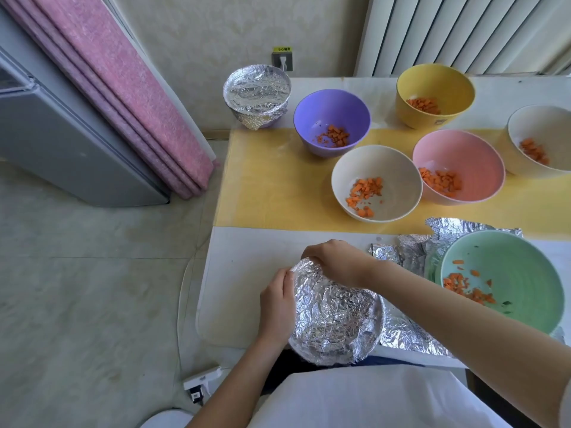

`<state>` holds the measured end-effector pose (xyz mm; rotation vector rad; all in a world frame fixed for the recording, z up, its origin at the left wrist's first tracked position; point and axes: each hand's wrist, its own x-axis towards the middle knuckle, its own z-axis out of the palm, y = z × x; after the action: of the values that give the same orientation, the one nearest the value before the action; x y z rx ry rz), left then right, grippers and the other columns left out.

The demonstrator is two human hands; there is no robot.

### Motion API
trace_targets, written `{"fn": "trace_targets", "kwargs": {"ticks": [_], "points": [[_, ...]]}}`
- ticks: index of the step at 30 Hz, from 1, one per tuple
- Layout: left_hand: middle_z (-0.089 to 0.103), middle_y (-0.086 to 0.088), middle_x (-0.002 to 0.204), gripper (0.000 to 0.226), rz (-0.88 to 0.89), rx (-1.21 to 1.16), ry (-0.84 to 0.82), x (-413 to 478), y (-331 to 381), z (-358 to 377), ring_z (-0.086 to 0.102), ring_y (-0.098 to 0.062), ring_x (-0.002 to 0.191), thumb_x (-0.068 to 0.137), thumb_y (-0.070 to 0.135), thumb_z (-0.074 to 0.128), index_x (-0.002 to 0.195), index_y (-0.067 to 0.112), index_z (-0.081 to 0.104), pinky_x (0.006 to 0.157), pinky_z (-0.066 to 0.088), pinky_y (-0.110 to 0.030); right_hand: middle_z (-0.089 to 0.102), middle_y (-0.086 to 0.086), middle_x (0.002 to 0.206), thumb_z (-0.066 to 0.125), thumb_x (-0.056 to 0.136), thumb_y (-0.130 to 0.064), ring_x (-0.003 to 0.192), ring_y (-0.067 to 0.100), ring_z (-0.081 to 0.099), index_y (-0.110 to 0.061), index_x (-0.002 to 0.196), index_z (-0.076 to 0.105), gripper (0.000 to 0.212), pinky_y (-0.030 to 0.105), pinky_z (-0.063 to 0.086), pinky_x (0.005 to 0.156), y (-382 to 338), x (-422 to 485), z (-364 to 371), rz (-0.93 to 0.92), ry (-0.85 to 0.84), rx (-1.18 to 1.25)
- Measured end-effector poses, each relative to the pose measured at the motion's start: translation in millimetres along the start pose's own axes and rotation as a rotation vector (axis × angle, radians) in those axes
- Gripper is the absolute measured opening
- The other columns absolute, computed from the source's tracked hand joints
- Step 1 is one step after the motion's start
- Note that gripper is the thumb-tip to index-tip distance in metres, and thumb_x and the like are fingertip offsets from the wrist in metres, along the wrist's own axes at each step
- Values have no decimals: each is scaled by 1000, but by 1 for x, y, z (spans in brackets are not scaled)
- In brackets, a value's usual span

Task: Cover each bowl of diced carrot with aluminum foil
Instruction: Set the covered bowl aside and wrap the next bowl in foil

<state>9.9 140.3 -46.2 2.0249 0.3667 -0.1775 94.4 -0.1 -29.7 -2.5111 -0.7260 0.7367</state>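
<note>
White surface (247,242) with a yellow mat (272,186). Green bowl (522,267), near right, holds scattered diced carrot (463,285) and rests on loose foil sheets (411,251). Foil-wrapped bowl (336,319) stands at the near edge, contents hidden. Left hand (276,304) cups its left side; right hand (336,261) pinches the foil at its far rim, so each grip holds this bowl. White bowl (395,174), pink bowl (472,156), purple bowl (327,109), yellow bowl (438,84) and a second white bowl (543,125) each hold carrot, uncovered. Far covered bowl (256,88) sits at the far left corner.
</note>
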Motion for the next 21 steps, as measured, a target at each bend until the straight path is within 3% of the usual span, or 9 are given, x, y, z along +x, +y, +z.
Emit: {"fn": "trace_targets", "kwargs": {"ticks": [3, 7, 13, 18, 21], "points": [[40, 11, 52, 24, -4, -24, 40, -3, -1, 3, 40, -2, 51, 98, 12, 41, 79, 18, 54, 51, 30, -16, 67, 9, 102, 37, 98, -11, 93, 27, 60, -18, 126, 55, 34, 33, 44, 78, 2, -1, -6, 27, -53, -8], [38, 10, 51, 27, -37, -2, 83, -2, -1, 3, 42, -2, 50, 98, 10, 41, 73, 16, 49, 49, 30, -15, 65, 9, 111, 36, 100, -19, 100, 27, 59, -15, 123, 55, 31, 34, 44, 82, -5, 4, -8, 24, -105, -48], [38, 10, 47, 33, -31, -15, 95, -5, -2, 4, 39, -4, 48, 98, 11, 42, 68, 24, 45, 48, 29, -17, 69, 7, 104, 43, 90, -1, 93, 28, 61, -18, 119, 60, 38, 35, 46, 78, -1, 1, -3, -19, -9, -30], [41, 13, 46, 40, -45, -86, 79, -4, 4, 5, 31, -7, 47, 98, 12, 43, 60, 28, 40, 48, 24, -21, 70, 3, 103, 43, 92, -2, 91, 25, 63, -22, 119, 59, 38, 36, 48, 78, 9, -4, 2, -22, 74, 34], [43, 14, 49, 33, -63, -115, 61, -9, 5, 10, 34, -5, 48, 99, 12, 40, 69, 23, 50, 49, 25, -19, 70, 1, 106, 42, 93, -2, 94, 24, 64, -20, 117, 61, 35, 38, 49, 81, 17, -10, 2, 8, 138, 70]]}}
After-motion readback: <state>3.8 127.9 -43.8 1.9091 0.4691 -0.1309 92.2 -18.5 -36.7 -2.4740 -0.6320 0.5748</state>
